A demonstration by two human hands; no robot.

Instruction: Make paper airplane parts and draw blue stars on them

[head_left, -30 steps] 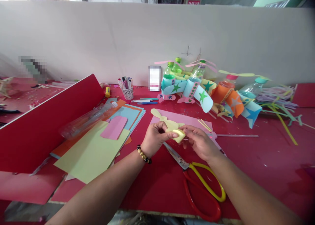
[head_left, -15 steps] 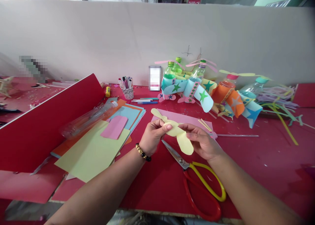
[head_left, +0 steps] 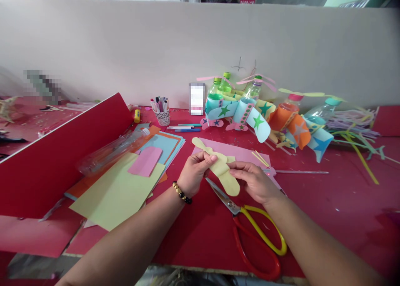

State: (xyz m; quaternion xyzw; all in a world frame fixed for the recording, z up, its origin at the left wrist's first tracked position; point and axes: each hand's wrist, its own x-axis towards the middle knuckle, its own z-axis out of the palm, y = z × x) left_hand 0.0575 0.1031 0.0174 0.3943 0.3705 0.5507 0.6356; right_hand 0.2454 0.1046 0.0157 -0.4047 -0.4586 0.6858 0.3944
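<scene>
You are holding a pale yellow paper cutout (head_left: 228,183) up between your two hands, and its round end is pointing down toward you. Your left hand (head_left: 195,173) is gripping it, with the thumb pressing on top. Your right hand (head_left: 252,178) is pinching its side with the fingertips. Another yellow round end (head_left: 198,143) is poking out past your left hand, but I can't tell if it is the same piece.

Just below your hands, big scissors (head_left: 231,205) are lying with the blades pointing toward your left hand. A pink sheet (head_left: 218,146) is lying behind your hands, and thin yellow strips (head_left: 260,158) are resting on it, just past your right hand.

Left of your left hand, a yellow sheet (head_left: 112,198) is lying on a paper pile, and a small pink piece (head_left: 146,161) is sitting on top. Farther past your right hand, bottles dressed in bright paper (head_left: 244,111) are standing together.
</scene>
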